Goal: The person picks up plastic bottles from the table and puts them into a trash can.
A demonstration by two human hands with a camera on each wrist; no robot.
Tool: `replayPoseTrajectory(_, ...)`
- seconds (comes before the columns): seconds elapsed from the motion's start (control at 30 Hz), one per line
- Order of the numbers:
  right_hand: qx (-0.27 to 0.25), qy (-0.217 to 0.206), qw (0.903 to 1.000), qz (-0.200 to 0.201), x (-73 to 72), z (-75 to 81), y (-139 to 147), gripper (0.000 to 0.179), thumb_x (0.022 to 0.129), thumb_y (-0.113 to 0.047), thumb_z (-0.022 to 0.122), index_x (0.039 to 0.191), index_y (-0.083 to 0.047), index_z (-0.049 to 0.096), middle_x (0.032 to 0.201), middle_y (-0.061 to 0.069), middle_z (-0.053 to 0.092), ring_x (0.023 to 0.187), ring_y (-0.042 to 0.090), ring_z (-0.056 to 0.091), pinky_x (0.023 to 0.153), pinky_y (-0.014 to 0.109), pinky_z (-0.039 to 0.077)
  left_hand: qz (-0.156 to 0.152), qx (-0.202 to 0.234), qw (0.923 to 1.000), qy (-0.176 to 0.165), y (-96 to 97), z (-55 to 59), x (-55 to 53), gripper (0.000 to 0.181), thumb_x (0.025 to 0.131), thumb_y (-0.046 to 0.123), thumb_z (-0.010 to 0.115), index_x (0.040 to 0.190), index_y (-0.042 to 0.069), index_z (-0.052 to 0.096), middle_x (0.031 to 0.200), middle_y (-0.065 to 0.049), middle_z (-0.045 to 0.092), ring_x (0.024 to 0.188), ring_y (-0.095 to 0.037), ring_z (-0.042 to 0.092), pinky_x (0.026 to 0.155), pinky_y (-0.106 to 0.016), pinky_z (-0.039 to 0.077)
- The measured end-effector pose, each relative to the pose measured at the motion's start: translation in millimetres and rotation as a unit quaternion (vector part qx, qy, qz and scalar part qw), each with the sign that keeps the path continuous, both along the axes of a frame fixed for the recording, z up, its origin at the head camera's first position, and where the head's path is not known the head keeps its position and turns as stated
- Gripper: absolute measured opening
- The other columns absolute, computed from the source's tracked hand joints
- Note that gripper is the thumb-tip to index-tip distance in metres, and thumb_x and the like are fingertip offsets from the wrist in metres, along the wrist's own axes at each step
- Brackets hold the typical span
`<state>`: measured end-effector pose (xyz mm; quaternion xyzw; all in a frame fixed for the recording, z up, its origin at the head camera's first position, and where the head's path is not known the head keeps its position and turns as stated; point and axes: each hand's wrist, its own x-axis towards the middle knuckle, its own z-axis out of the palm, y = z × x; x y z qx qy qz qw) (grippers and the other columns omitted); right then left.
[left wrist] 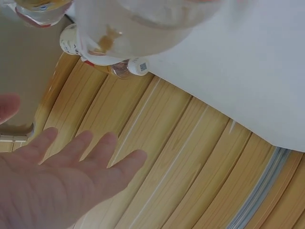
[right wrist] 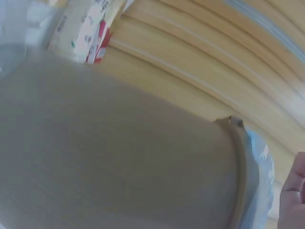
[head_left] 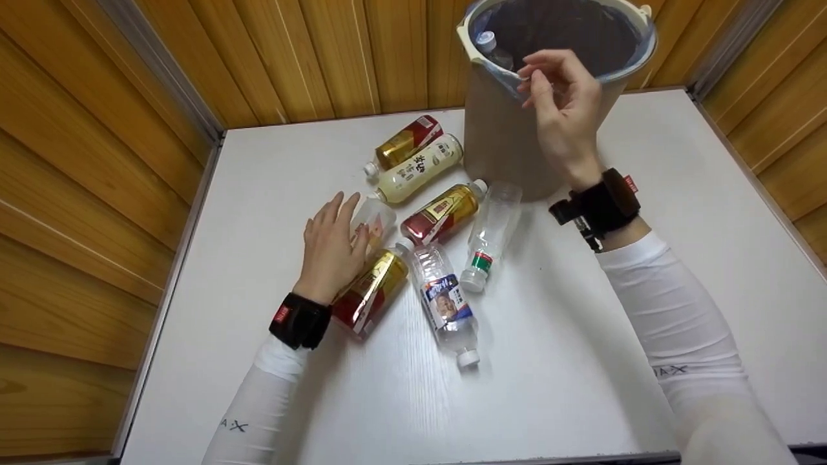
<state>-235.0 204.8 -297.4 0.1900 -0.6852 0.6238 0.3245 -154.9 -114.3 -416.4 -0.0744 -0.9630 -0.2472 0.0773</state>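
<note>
My left hand, fingers extended, hovers over a translucent bottle on the table. In the left wrist view its spread fingers stand apart from this bottle. Beside that hand lies a red-and-gold labelled bottle. Above the near rim of a lined bin, my right hand has loosely bent fingers and holds nothing visible. A white-capped clear bottle is inside the bin, its lower part hidden. Only part of the right hand shows in the right wrist view.
Between hand and bin lie a pale yellow bottle and red-and-gold bottles. A blue-labelled clear bottle and a green-labelled one lie nearer. Wooden panels border the white table.
</note>
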Motion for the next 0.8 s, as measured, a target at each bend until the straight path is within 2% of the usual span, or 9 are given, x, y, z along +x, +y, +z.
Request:
replayPoseTrajectory(0.1, -0.017, -0.005, 0.9997, 0.016, 9.1, -10.7, -8, 0.018, 0.096, 0.003, 0.051, 0.103, 0.003, 0.068, 0.085, 0.000, 0.069, 0.071, 0.015, 0.063, 0.061, 0.021, 0.051, 0.005, -0.017, 0.9998, -0.002, -3.1, -1.0, -0.3, 0.055, 0.102, 0.028, 0.051, 0.155, 0.015, 0.040, 0.163, -0.020, 0.033, 0.146, -0.045, 0.036, 0.118, -0.071, 0.024)
replayPoseTrajectory(0.27, 0.006, -0.022, 0.9988, 0.043, 22.9, -32.4, -19, 0.020, 0.095, 0.004, 0.051, 0.107, 0.010, 0.065, 0.087, 0.007, 0.069, 0.072, 0.011, 0.064, 0.063, 0.023, 0.053, 0.012, -0.023, 0.9995, -0.016, -8.3, -1.5, -1.1, 0.057, 0.102, 0.032, 0.051, 0.155, 0.017, 0.039, 0.163, -0.019, 0.031, 0.147, -0.045, 0.034, 0.117, -0.071, 0.025)
replayPoseTrajectory(0.37, 0.000, -0.061, 0.9955, 0.072, 28.0, -45.8, -24, 0.022, 0.095, 0.005, 0.049, 0.111, 0.008, 0.064, 0.095, 0.017, 0.069, 0.079, 0.011, 0.066, 0.071, 0.025, 0.057, 0.011, -0.030, 0.9990, -0.030, -11.7, -2.0, -2.9, 0.060, 0.101, 0.035, 0.053, 0.157, 0.018, 0.036, 0.163, -0.020, 0.030, 0.146, -0.045, 0.035, 0.116, -0.070, 0.028)
replayPoseTrajectory(0.43, -0.029, -0.105, 0.9891, 0.099, 30.1, -54.0, -27, 0.024, 0.096, 0.005, 0.048, 0.116, 0.005, 0.063, 0.100, 0.018, 0.069, 0.085, 0.014, 0.068, 0.077, 0.027, 0.059, 0.007, -0.039, 0.9982, -0.044, -13.9, -2.8, -4.7, 0.064, 0.100, 0.037, 0.055, 0.158, 0.019, 0.034, 0.163, -0.021, 0.029, 0.144, -0.047, 0.038, 0.114, -0.069, 0.032)
replayPoseTrajectory(0.5, -0.073, -0.158, 0.9761, 0.130, 32.2, -61.3, -29, 0.027, 0.098, 0.004, 0.047, 0.121, 0.002, 0.061, 0.106, 0.015, 0.069, 0.091, 0.016, 0.068, 0.082, 0.028, 0.059, 0.002, -0.042, 0.9970, -0.065, -15.8, -3.7, -6.5, 0.069, 0.099, 0.039, 0.057, 0.159, 0.020, 0.030, 0.163, -0.022, 0.028, 0.139, -0.049, 0.043, 0.110, -0.068, 0.038)
replayPoseTrajectory(0.6, -0.127, -0.241, 0.9469, 0.171, 35.4, -71.3, -32, 0.033, 0.102, -0.001, 0.044, 0.132, -0.001, 0.055, 0.114, 0.008, 0.067, 0.100, 0.018, 0.066, 0.091, 0.030, 0.057, -0.005, -0.042, 0.9938, -0.103, -18.2, -5.6, -8.6, 0.074, 0.098, 0.043, 0.058, 0.161, 0.022, 0.026, 0.163, -0.023, 0.028, 0.134, -0.051, 0.048, 0.105, -0.067, 0.044)
replayPoseTrajectory(0.7, -0.157, -0.305, 0.9181, 0.199, 38.3, -79.9, -35, 0.037, 0.105, -0.007, 0.040, 0.140, -0.002, 0.048, 0.124, 0.010, 0.063, 0.107, 0.019, 0.064, 0.099, 0.033, 0.054, -0.008, -0.037, 0.9894, -0.140, -19.4, -8.5, -9.8, 0.077, 0.097, 0.046, 0.058, 0.162, 0.023, 0.023, 0.163, -0.023, 0.028, 0.134, -0.052, 0.048, 0.106, -0.065, 0.045)
replayPoseTrajectory(0.8, -0.185, -0.348, 0.8926, 0.219, 40.8, -86.9, -40, 0.040, 0.106, -0.010, 0.037, 0.145, -0.002, 0.044, 0.132, 0.014, 0.059, 0.111, 0.019, 0.062, 0.104, 0.035, 0.051, -0.010, -0.034, 0.9860, -0.163, -20.4, -12.6, -10.6, 0.079, 0.096, 0.047, 0.058, 0.162, 0.024, 0.021, 0.162, -0.023, 0.030, 0.136, -0.052, 0.047, 0.109, -0.063, 0.043)
